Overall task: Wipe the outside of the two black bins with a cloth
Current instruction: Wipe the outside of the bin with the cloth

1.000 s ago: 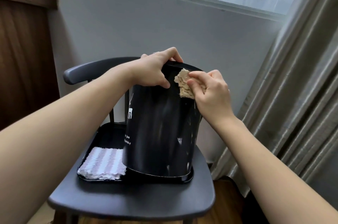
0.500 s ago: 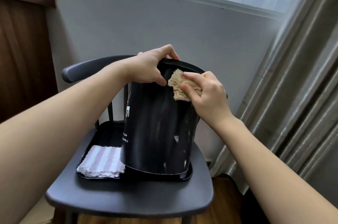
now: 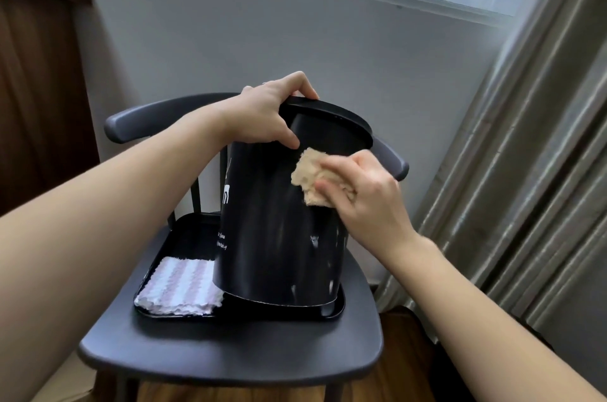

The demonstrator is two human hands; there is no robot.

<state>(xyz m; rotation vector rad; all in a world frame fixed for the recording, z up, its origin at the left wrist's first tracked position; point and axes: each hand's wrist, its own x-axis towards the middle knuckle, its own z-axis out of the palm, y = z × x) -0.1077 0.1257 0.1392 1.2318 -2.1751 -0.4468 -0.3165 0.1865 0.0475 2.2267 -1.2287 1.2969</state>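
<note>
From the head view, one black bin stands tilted in a black tray on a chair seat, toward the tray's right edge. The left hand grips the bin's rim, thumb on the outer wall, steadying it. The right hand holds a tan cloth pressed against the bin's upper wall, just below the rim. Pale smears and specks show lower down, near the bin's bottom right, so I judge this bin only partly wiped. A folded striped cloth lies at the tray's front left corner. No second bin is in view, so that one seems left to do.
</note>
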